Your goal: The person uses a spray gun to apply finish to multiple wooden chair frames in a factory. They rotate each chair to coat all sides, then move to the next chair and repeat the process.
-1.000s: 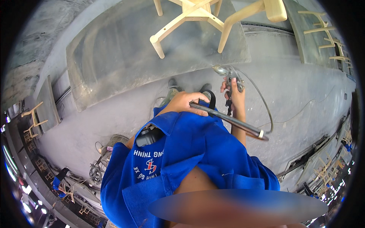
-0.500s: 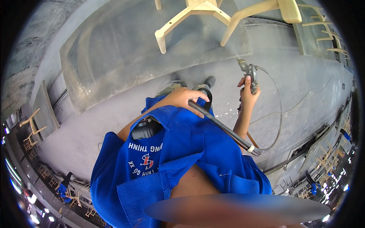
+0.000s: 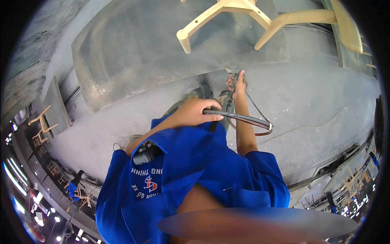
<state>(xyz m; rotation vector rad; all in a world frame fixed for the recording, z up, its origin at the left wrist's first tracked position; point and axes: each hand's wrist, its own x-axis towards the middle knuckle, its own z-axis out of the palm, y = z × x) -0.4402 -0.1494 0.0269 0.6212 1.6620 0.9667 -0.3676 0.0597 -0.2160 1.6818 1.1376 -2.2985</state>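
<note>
My right hand (image 3: 239, 84) is closed round the grip of a metal spray gun (image 3: 230, 71), in front of my feet. The gun's nozzle points up and to the left, and a faint mist hangs before it. Against my belly, my left hand (image 3: 202, 110) grips a thick dark hose (image 3: 239, 116). A thinner hose (image 3: 256, 106) loops from the gun down to the right end of the dark hose. Beyond the gun are the legs and rail of a pale wooden chair frame (image 3: 209, 16), only partly in view.
A grey, dusty panel (image 3: 134, 61) lies beneath the chair frame. A thin hose (image 3: 308, 125) trails over the floor at right. Wooden chair frames (image 3: 42, 122) stand at far left, and others (image 3: 353, 183) at lower right. A person in blue (image 3: 74, 188) is at lower left.
My right hand has swung the spray gun left, nearer my left hand. The dark hose has turned flatter, and the view has shifted so the chair frame sits further right.
</note>
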